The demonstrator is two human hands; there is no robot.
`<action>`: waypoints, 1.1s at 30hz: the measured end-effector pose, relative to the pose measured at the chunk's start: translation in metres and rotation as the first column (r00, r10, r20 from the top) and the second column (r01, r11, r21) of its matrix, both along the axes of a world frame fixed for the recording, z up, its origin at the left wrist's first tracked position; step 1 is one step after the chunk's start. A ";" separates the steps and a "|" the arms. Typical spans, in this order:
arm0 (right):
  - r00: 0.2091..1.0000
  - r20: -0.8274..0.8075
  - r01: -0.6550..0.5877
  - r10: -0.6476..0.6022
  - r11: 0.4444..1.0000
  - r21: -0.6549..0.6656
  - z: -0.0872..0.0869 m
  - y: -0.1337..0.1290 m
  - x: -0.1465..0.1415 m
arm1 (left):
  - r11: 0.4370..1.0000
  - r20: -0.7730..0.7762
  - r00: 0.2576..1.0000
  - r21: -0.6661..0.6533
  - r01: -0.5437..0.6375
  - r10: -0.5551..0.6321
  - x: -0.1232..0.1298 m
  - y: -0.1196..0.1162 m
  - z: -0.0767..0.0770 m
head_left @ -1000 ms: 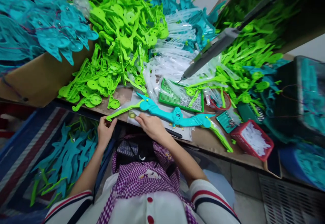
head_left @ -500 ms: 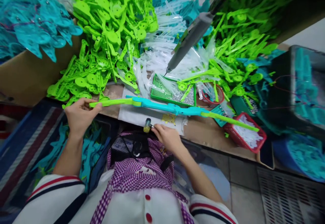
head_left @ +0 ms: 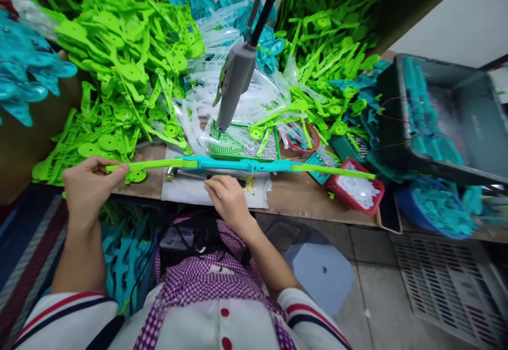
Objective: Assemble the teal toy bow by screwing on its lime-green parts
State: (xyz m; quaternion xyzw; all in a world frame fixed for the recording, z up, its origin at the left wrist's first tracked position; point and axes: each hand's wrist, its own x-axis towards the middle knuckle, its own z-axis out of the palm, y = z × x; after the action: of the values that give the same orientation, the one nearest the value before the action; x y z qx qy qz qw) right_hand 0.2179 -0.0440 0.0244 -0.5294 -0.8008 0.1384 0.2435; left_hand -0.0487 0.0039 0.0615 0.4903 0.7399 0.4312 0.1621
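Observation:
My left hand (head_left: 93, 186) pinches the lime-green end of a long jointed plastic strip (head_left: 238, 165). Its middle is turquoise and its far green arm reaches right over the red basket. Low over the bench edge, my right hand (head_left: 230, 199) has its fingers closed at the handle of a small hammer (head_left: 170, 174). The hammer's head points left above a white cloth (head_left: 186, 194), and the hand covers part of the handle. Behind the strip hangs a grey electric screwdriver (head_left: 237, 83), tip down over a green tray (head_left: 246, 156) of small metal screws.
Heaps of lime-green parts (head_left: 115, 70) and clear plastic strips (head_left: 238, 93) crowd the bench. To the right stand a red basket (head_left: 337, 196) of white pieces, a grey bin (head_left: 468, 91) and a blue basin (head_left: 408, 202). A blue stool (head_left: 321, 270) is below.
The view has swung right. My right hand has brought the hammer to the cloth, its head now farther left of the fingers. My left hand keeps its hold on the strip.

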 end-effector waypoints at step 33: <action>0.930 0.210 -0.320 0.301 0.945 0.063 0.013 0.078 -0.007 | 0.758 -0.843 0.191 -0.323 0.567 -0.503 0.057 0.029 -0.021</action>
State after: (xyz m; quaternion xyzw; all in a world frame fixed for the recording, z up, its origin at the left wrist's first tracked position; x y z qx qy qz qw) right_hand 0.2111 0.0338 0.0379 -0.3946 -0.9004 0.0833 0.1631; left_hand 0.0080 0.0333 0.0400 0.8693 0.4740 0.0372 -0.1347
